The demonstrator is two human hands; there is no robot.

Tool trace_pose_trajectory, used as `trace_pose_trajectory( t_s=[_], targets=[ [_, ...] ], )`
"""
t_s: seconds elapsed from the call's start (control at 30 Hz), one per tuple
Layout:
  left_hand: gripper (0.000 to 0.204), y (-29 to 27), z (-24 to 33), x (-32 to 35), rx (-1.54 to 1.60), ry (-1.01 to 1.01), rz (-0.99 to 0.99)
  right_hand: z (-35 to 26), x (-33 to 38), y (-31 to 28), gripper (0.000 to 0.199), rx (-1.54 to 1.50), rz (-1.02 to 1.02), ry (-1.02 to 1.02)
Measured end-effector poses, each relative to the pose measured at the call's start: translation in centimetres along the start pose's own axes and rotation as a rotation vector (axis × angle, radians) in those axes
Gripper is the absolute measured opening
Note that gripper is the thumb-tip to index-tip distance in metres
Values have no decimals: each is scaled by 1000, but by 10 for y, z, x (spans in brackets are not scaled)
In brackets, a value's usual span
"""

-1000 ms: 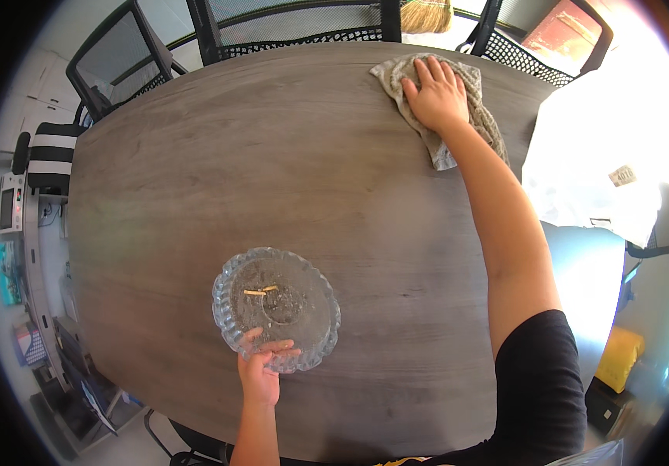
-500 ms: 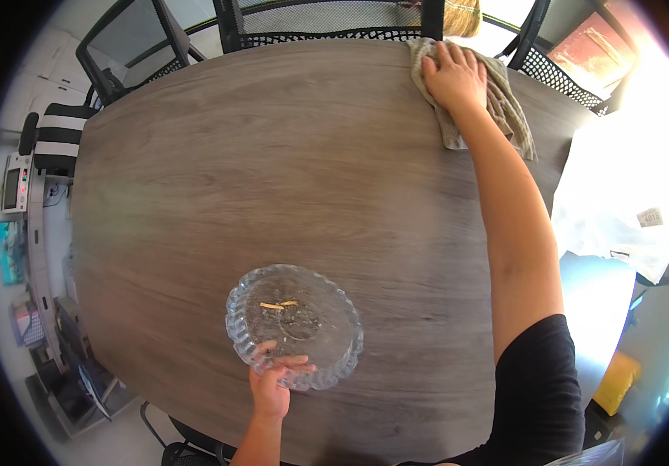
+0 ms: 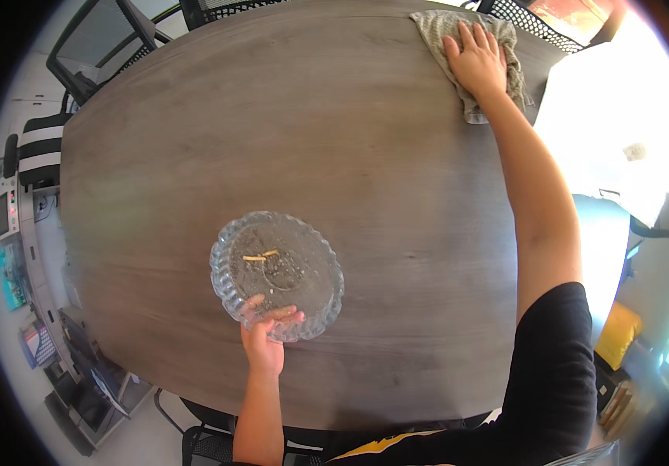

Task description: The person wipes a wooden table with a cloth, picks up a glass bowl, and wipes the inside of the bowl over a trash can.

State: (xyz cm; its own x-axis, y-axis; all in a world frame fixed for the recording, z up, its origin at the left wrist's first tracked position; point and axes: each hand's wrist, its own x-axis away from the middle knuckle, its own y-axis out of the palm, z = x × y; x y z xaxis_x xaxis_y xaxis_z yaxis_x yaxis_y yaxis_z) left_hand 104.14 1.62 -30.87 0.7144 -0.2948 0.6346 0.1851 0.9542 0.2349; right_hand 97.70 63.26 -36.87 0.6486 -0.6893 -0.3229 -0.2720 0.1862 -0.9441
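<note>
A black, short-sleeved fabric top (image 3: 470, 449) shows a tapering yellow streak (image 3: 377, 446) low on its front. Its plain black right sleeve (image 3: 553, 349) ends above the elbow; left hand (image 3: 264, 349), right hand (image 3: 479, 60) and both forearms (image 3: 540, 179) are bare.

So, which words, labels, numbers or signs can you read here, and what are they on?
None can be read clearly.
Pale tag on the white covering: too blurred and washed out.
White device at far left: any markings are too small.
Glass dish and cloth: no lettering visible.
</note>
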Motion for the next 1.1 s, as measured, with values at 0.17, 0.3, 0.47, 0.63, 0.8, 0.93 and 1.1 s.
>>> trace_pose_trajectory(
  t_s=[0.17, 0.3, 0.47, 0.63, 0.8, 0.93, 1.1],
  targets=[
    [58, -2, 3, 4, 21, 37, -8, -33, 70, -28, 66, 30, -41, -89],
    [56, 1, 3, -1, -2, 13, -18, -42, 146, -61, 64, -35, -38, -187],
    [56, 3, 5, 0, -29, 6, -6, -67, 263, -120, 64, -214, -130, -233],
    [55, -6, 2, -4, -101, 33, -42, -92, 406, -187, 64, -343, -330, -201],
    [49, -4, 1, -10, -90, 26, -67, -100, 542, -239, 62, -447, -483, -248],
    [50, -7, 2, -18, -73, 21, -70, -70, 626, -267, 68, -496, -475, -269],
    [56, -17, 11, -25, -67, -14, -64, 20, 666, -281, 69, -384, -409, -1]
  ],
)
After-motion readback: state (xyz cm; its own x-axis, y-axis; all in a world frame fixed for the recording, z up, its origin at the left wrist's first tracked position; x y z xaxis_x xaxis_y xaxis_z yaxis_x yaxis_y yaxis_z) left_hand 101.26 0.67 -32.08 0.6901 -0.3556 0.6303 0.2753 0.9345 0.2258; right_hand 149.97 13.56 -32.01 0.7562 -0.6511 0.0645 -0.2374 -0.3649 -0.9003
